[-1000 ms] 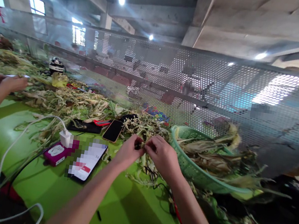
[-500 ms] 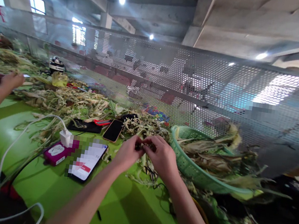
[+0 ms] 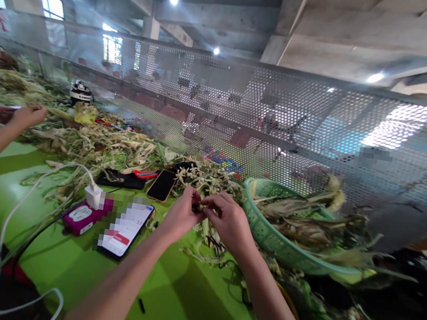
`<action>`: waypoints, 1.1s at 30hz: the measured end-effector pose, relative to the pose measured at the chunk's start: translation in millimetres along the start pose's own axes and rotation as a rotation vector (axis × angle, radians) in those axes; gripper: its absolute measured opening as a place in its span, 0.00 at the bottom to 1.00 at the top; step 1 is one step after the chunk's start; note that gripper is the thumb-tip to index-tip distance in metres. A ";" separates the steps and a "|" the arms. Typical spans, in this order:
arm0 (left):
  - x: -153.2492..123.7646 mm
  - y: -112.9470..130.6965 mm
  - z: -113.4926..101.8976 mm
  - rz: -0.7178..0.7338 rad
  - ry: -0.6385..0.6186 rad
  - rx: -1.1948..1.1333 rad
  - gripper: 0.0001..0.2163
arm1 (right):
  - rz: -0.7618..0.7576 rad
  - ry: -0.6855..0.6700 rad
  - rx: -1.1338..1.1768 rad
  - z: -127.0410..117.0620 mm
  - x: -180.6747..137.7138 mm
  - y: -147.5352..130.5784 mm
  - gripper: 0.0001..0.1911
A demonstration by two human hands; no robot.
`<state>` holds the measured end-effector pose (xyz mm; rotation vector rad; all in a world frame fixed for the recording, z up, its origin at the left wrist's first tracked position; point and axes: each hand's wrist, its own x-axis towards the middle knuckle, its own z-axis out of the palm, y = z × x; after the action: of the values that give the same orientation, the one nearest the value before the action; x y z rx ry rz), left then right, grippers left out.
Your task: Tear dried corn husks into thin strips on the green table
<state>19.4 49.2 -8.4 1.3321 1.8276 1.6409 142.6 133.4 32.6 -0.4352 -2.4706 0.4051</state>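
Above the green table (image 3: 172, 289), my left hand (image 3: 183, 215) and my right hand (image 3: 227, 221) meet with bent fingers. Both pinch at one small, dark piece between the fingertips; it is mostly covered, and I cannot make out its kind. Just beyond and below my hands lie dried corn husk scraps (image 3: 210, 181). A green plastic basket (image 3: 266, 236) holding long dried husks (image 3: 308, 226) stands close to my right hand. To the left of my left hand are a phone with a dark screen (image 3: 162, 185) and one with a lit screen (image 3: 126, 230).
A purple power strip (image 3: 82, 218) with a white charger and cable (image 3: 1, 245) sits at left. Red-handled scissors or a cutter (image 3: 146, 174) lie near the husks. A perforated metal screen (image 3: 222, 107) borders the table's back. At far left, another person's hands (image 3: 21, 116) are working.
My fingers have shifted slightly around the small piece, with both hands staying in nearly the same place. The other person's nearer hand has moved a little to the right.
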 end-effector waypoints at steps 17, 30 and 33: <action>5.7 -5.0 6.0 0.006 -0.034 -0.223 0.10 | 0.100 0.146 -0.191 13.0 -1.7 -2.2 0.02; 3.5 4.6 4.1 -0.105 -0.080 -0.435 0.07 | 0.125 0.132 -0.004 3.6 1.2 1.8 0.03; 4.3 0.3 5.6 -0.117 -0.089 -0.455 0.08 | 0.124 0.120 -0.038 3.5 1.0 -0.6 0.03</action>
<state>21.7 55.9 -8.3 1.0576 1.3431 1.7646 139.6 132.6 30.6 -0.6128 -2.3454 0.3715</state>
